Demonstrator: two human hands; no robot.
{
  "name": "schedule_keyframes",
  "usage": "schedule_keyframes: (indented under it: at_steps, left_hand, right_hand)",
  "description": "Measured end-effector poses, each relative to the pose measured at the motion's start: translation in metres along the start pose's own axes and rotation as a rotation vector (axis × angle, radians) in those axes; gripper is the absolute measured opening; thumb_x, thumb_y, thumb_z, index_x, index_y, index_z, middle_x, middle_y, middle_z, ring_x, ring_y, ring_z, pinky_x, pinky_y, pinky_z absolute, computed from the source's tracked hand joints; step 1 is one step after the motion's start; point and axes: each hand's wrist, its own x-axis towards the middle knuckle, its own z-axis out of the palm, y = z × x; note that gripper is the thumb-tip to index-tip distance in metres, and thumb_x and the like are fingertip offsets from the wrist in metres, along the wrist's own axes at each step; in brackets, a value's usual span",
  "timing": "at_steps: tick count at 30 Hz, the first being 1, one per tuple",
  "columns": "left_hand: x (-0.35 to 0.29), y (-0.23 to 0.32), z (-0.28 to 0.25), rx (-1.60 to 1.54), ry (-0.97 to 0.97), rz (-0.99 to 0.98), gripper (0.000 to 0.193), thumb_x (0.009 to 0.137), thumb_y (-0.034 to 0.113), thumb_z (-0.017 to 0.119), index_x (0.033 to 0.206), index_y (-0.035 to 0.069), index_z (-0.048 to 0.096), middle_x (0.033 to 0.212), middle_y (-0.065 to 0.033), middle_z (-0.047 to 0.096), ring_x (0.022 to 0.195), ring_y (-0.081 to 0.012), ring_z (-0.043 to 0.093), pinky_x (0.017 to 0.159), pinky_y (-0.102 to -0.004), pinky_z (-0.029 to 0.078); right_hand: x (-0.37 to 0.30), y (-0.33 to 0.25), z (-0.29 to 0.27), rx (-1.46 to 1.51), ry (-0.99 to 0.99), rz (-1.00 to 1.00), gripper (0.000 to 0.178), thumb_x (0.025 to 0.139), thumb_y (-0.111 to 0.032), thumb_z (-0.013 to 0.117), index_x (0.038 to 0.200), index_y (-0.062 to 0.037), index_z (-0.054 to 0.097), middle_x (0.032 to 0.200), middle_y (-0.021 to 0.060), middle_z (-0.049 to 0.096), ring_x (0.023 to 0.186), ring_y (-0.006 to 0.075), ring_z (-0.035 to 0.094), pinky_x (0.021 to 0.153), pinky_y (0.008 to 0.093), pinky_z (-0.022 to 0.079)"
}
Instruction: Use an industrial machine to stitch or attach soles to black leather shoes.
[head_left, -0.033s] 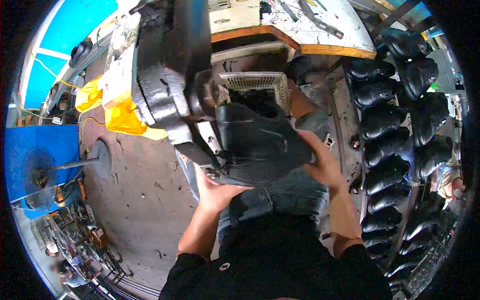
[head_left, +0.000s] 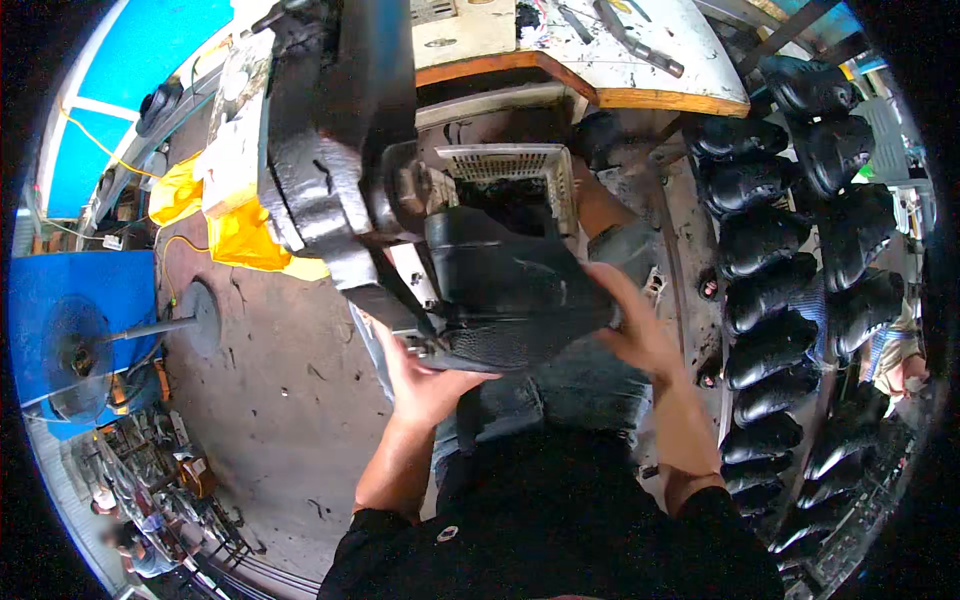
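A black shoe point(head_left: 525, 295), partly textured along its near side, is held up over my lap against the working end of a dark metal machine point(head_left: 320, 170). My left hand point(head_left: 428, 388) grips the shoe's near left edge, thumb stretched along its underside; some of the fingers are hidden behind the machine. At the shoe's right end, my right hand point(head_left: 640, 325) is wrapped round it. A bolt and a narrow pale metal plate on the machine sit close to the shoe's left side.
A pale plastic basket point(head_left: 563, 185) holding dark scraps stands beyond the shoe. Farther off is a white worktable point(head_left: 690, 75) with tools on it. Racks of black shoes point(head_left: 765, 240) line the right. On the left are a standing fan point(head_left: 80, 350) and yellow plastic sheeting point(head_left: 240, 240).
The shoe and my right hand have shifted slightly left, toward the machine. The whole view has moved a little too. Both hands keep their grip.
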Motion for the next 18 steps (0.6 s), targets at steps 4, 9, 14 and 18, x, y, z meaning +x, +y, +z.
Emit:
schedule_keyframes:
  at_steps: [4,9,14,18]
  left_hand:
    - [-0.008,0.011,-0.029,0.179,-0.103,-0.020,0.085,0.068,-0.010,0.086,0.140,-0.002,0.040,0.122,-0.0188,0.061,0.097,-0.0257,0.069,0.081,-0.0384,0.061]
    - [-0.015,0.009,-0.054,-0.009,0.113,-0.034,0.110,0.069,0.008,0.093,0.157,0.002,0.026,0.143,-0.0168,0.050,0.123,-0.0267,0.058,0.101,-0.0417,0.052]
    - [0.001,0.024,-0.024,0.173,-0.098,0.022,0.123,0.066,0.015,0.096,0.158,0.004,0.016,0.145,-0.0157,0.047,0.133,-0.0273,0.049,0.111,-0.0430,0.041]
    - [0.009,0.035,-0.010,0.167,-0.190,0.004,0.112,0.065,0.001,0.094,0.153,0.002,0.025,0.140,-0.0159,0.051,0.126,-0.0267,0.056,0.106,-0.0421,0.049]
  right_hand:
    - [0.013,-0.002,0.040,-0.080,-0.088,-0.141,0.087,0.068,0.014,0.069,0.148,-0.0035,0.040,0.152,0.0190,0.044,0.144,0.0377,0.039,0.117,0.0429,0.034]
    - [0.021,-0.010,0.070,-0.090,-0.249,-0.038,0.077,0.079,0.005,0.067,0.151,-0.0033,0.041,0.143,0.0174,0.050,0.133,0.0384,0.048,0.114,0.0404,0.038]
    - [0.012,0.010,0.081,0.115,-0.157,0.019,0.077,0.082,0.001,0.070,0.152,-0.0037,0.038,0.147,0.0171,0.048,0.136,0.0361,0.047,0.115,0.0403,0.037]
    - [-0.002,0.037,0.098,0.289,-0.038,0.136,0.084,0.079,0.003,0.073,0.153,-0.0035,0.034,0.150,0.0175,0.045,0.140,0.0346,0.043,0.116,0.0401,0.035]
